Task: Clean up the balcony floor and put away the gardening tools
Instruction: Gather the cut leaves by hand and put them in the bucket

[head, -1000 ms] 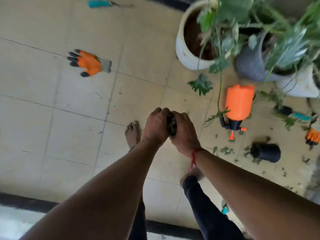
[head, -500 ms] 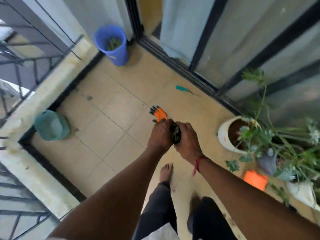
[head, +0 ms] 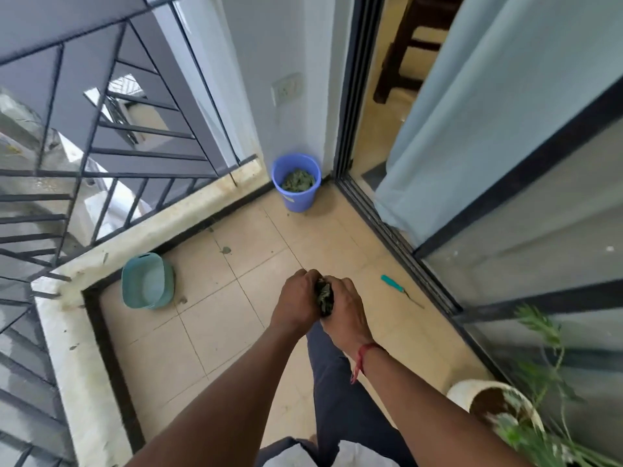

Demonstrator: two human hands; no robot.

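At left of centre a teal tub (head: pixel 148 281) is sitting against the ledge, and just right of it the person is pressing the left hand (head: pixel 296 303) and right hand (head: pixel 345 310) together, fingers of both closed around a wad of leaves (head: pixel 324 295) at mid-frame. The blue bucket (head: pixel 296 185), already holding clippings, is standing well apart, straight up-frame from the hands in the far corner, about equally near to each, so the carry is probably heading there. A teal tool (head: pixel 392 284) is lying right of the hands, pointing toward the door track.

bucket (head: pixel 296 183) far corner, leaves (head: pixel 298 181) inside; basin (head: pixel 147 281) left; tool (head: pixel 392 284) right of hands
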